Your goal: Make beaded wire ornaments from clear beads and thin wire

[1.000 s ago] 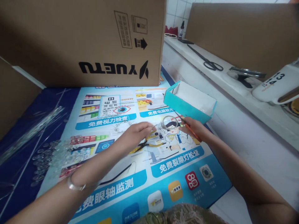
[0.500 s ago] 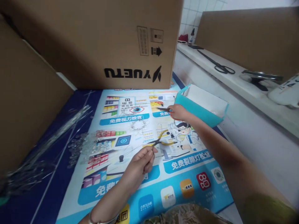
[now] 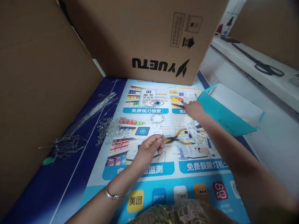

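A bundle of clear rods [image 3: 88, 118] lay far left of the pliers [image 3: 178, 139], on the dark blue part of the bench [image 3: 46, 186], beside a plain cardboard wall [image 3: 35, 77]. Between rods and pliers sat a heap of clear beads [image 3: 112, 129]. Behind the pliers stood a box [image 3: 149, 37] printed "YUETU", upside down, with an arrow mark beside small label panels.

The pliers rested on a poster [image 3: 149, 174] bearing an eye chart and Chinese headings such as "免费视力检查"; near its front edge were app icons, one reading "美团". A small beaded ring [image 3: 157, 118] lay just behind and left of the pliers.

The left hand [image 3: 149, 149], a bangle on its wrist, came in from the lower left and sat just left of the pliers, its grip pinched shut on a thin wire [image 3: 161, 154], fingertips close to the pliers' jaws. The right hand [image 3: 193, 109] reached out behind the pliers with the forearm stretched long, fingers closed on a small dark tool [image 3: 182, 106] pointing left. Right of it stood a teal tray [image 3: 221, 116], and farther right, scissors [image 3: 266, 67] lay on a white ledge [image 3: 257, 77].
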{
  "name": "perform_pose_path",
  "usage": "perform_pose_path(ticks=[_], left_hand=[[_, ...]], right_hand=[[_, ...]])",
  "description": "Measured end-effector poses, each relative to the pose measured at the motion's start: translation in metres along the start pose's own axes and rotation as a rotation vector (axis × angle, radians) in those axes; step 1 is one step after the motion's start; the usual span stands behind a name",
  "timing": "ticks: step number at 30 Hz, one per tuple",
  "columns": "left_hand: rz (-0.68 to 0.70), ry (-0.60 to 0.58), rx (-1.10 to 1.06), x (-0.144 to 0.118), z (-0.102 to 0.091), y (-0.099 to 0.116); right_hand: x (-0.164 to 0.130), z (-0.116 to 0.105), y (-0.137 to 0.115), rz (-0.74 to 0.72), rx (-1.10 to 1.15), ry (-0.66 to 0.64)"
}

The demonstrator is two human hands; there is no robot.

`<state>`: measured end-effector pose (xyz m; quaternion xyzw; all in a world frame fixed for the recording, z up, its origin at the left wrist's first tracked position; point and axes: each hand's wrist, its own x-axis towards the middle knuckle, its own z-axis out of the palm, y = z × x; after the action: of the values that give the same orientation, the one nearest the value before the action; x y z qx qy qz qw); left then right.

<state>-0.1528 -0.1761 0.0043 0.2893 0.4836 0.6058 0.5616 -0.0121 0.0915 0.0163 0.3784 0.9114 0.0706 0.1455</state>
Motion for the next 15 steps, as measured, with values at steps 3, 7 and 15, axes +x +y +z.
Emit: perform_pose_path(ticks=[3,7,15], left_hand=[[0.131,0.117,-0.046,0.004,-0.013,0.012],[0.193,0.185,-0.112,0.003,-0.019,0.022],[-0.025,0.209,-0.258,-0.014,-0.012,0.005]], right_hand=[[-0.022,-0.006,-0.019,0.029,-0.003,0.104],[-0.068,-0.012,-0.061,-0.173,0.112,0.204],[-0.143,-0.010,-0.132,-0.519,0.299,0.106]])
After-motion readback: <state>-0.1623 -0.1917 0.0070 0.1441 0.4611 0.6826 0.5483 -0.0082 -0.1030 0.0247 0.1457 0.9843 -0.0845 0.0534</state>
